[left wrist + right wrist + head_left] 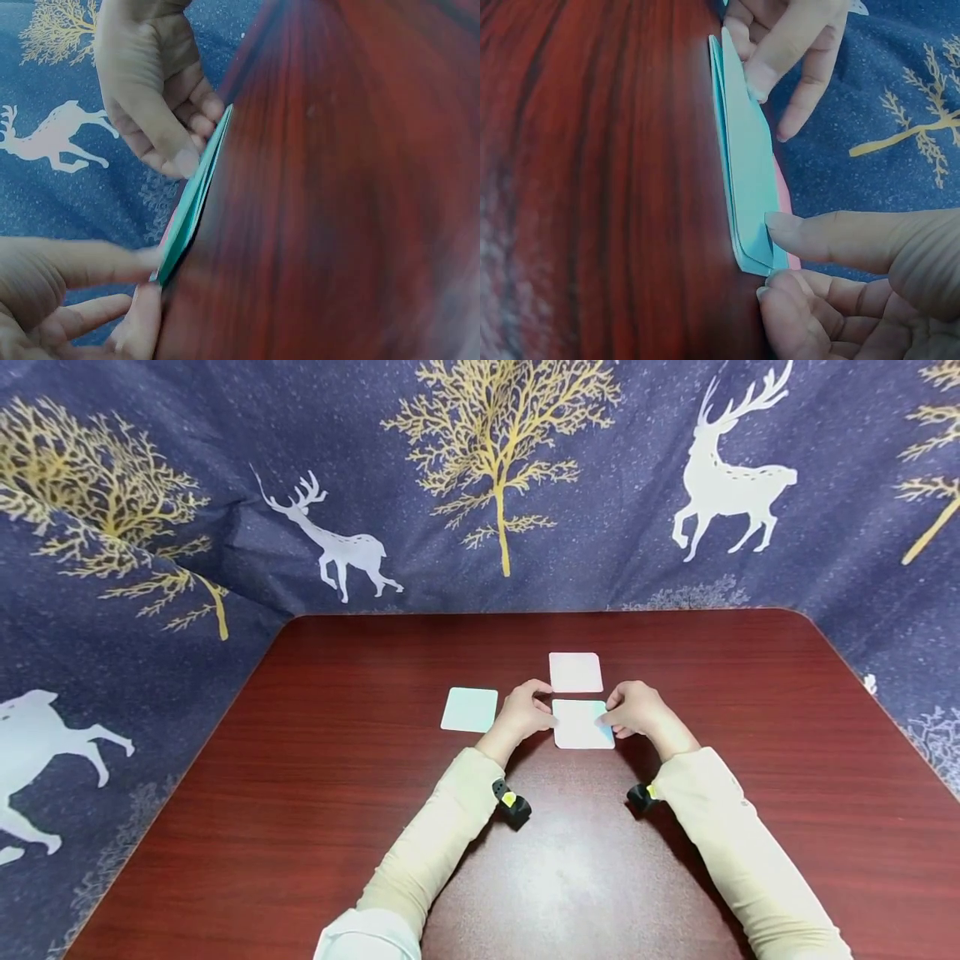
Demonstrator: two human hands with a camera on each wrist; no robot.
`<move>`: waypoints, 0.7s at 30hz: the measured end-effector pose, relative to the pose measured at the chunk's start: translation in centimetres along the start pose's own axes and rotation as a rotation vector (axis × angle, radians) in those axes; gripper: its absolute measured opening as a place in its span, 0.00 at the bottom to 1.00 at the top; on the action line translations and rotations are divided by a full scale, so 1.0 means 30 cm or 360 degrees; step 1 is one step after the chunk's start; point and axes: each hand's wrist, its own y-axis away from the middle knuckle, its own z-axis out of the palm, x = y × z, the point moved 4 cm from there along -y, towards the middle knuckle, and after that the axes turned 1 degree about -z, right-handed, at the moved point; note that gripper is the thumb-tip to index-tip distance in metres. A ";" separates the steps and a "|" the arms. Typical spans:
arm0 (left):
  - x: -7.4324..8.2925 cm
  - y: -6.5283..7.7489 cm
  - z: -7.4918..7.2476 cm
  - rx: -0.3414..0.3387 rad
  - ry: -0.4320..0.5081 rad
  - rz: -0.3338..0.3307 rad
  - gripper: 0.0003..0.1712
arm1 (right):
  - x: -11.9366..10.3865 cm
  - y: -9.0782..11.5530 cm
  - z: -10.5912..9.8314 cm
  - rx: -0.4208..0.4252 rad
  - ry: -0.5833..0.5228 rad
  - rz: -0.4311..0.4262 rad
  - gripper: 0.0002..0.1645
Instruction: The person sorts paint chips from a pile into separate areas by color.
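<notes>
A light blue-green paper square (579, 727) with rounded corners lies in front of me, washed out by glare in the head view. Layers show along its near edge, slightly parted, in the right wrist view (750, 172). My left hand (525, 710) pinches its left side between thumb and finger. At the right side, my right hand (639, 710) pinches it with the thumb on top and fingers at the edge. A pale pinkish square (575, 672) lies just beyond. To the left, beside my left hand, is a pale green square (469, 710).
All of this lies on a glossy reddish-brown table (337, 777) with a bright reflection near the front. A dark blue cloth (600, 568) printed with deer and trees hangs behind and at the sides. Black wrist cameras (512, 806) sit under both wrists.
</notes>
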 end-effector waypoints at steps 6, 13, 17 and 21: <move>0.007 0.009 -0.049 -0.0045 0.0142 -0.0041 0.28 | -0.046 0.022 -0.006 0.0044 0.0028 -0.0043 0.16; 0.075 0.040 -0.181 0.0106 -0.0211 0.0076 0.28 | -0.140 0.028 -0.003 0.0166 -0.0016 -0.0119 0.17; 0.089 0.058 -0.260 0.0196 -0.0301 0.0049 0.29 | -0.201 0.024 0.022 0.0193 -0.0055 -0.0125 0.17; 0.085 0.074 -0.335 0.0254 -0.0308 -0.0014 0.31 | -0.256 0.018 0.053 0.0221 -0.0121 -0.0139 0.18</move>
